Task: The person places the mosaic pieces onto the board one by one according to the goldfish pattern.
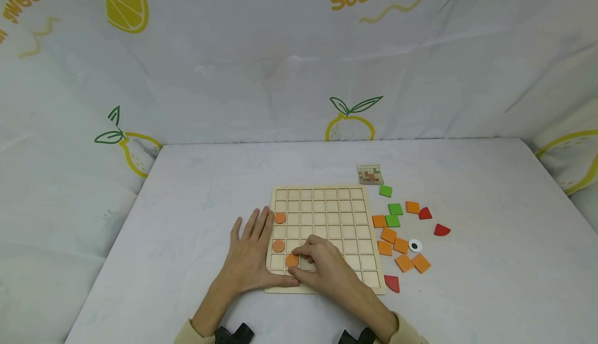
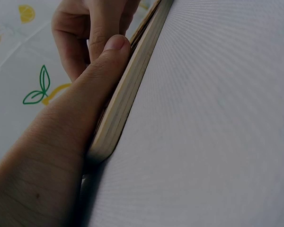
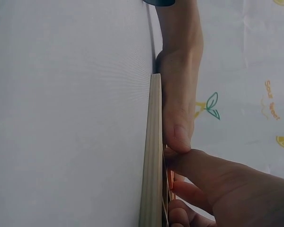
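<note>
A wooden grid board [image 1: 329, 232] lies flat on the table, its square cells framed by thin raised strips. My left hand [image 1: 249, 261] rests along its left side, fingers straight and thumb stretched over the front left corner. With thumb and index finger my right hand [image 1: 322, 266] pinches an orange disc [image 1: 291, 260] over a cell in the second column. Two more orange discs, an upper one [image 1: 280, 218] and a lower one [image 1: 278, 246], sit in the leftmost column. In the left wrist view, the left thumb [image 2: 114, 45] lies on the board's edge [image 2: 128, 94].
Right of the board lie several orange squares [image 1: 404, 262], green squares [image 1: 395, 209], red quarter-round pieces [image 1: 442, 230] and a white disc with a black centre [image 1: 415, 246]. A small patterned card [image 1: 370, 174] lies behind the board's back right corner. A lemon-printed cloth [image 1: 261, 90] hangs behind.
</note>
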Action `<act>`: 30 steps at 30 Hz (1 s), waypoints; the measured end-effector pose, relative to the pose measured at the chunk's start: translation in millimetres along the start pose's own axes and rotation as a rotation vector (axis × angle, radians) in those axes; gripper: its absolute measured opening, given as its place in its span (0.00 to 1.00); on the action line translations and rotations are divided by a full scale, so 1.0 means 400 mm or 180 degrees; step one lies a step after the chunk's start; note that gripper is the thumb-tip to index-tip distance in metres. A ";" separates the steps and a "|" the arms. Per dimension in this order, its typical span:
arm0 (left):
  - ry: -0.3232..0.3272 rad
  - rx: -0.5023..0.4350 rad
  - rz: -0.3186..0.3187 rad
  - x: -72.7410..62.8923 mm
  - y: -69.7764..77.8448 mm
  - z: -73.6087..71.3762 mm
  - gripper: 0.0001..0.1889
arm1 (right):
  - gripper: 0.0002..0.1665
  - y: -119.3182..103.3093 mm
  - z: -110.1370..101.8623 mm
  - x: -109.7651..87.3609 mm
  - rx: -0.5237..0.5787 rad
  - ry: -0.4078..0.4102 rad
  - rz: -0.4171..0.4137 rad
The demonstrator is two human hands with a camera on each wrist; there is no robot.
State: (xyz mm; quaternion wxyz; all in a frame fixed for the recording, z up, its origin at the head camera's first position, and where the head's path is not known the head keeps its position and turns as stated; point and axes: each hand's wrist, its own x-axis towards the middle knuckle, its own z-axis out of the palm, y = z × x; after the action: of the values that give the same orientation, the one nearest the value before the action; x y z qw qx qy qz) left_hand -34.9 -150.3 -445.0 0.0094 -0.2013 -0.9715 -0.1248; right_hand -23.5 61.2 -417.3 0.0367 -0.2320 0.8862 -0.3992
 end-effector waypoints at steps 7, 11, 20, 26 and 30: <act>-0.0013 -0.0027 -0.0002 -0.001 -0.003 0.001 0.80 | 0.11 -0.001 0.000 0.000 0.0002 -0.0009 -0.0021; 0.0029 -0.0032 0.0014 0.000 -0.005 0.003 0.80 | 0.11 -0.005 -0.004 0.001 0.0011 -0.0004 -0.0048; 0.0046 -0.0068 0.0007 0.003 -0.005 0.005 0.80 | 0.10 -0.023 -0.033 -0.026 -0.0001 0.0120 -0.0118; -0.0065 -0.0121 -0.0076 0.003 -0.002 0.003 0.80 | 0.14 -0.018 -0.074 -0.062 -0.0105 0.0175 -0.0047; -0.0136 -0.0144 -0.0138 0.003 0.003 0.001 0.80 | 0.15 -0.007 -0.107 -0.094 -0.0182 0.0249 0.0090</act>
State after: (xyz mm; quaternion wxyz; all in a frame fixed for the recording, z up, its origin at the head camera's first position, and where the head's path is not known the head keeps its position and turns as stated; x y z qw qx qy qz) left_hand -35.6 -148.8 -445.0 -0.0186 -0.1830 -0.9726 -0.1425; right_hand 0.3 105.7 -390.5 0.0011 -0.2047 0.9012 -0.3820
